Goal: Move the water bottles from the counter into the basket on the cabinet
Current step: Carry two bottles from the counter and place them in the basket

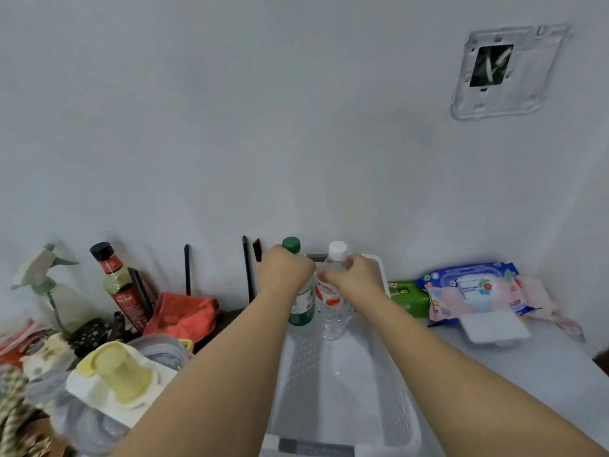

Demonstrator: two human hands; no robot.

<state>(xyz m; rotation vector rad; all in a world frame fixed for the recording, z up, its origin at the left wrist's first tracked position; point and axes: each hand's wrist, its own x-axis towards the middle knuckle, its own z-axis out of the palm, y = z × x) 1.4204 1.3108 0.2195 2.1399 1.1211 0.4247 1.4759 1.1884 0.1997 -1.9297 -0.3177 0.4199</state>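
A long white perforated basket (400, 420) lies on the cabinet top and runs away from me toward the wall. Two water bottles stand upright at its far end. The left bottle (301, 310) has a green cap and green label; my left hand (285, 270) is closed around its upper part. Beside it stands a clear bottle (334, 319) with a white cap and a red and white label; my right hand (354, 275) grips its shoulder. The two bottles stand close side by side.
To the left lie a red cloth (183, 313), a dark sauce bottle (120, 286), a spray bottle (54, 291), a yellow cup (120, 372) upside down and other clutter. Wipes packs (478, 293) and a green pack (408, 296) lie to the right. The wall stands right behind the basket.
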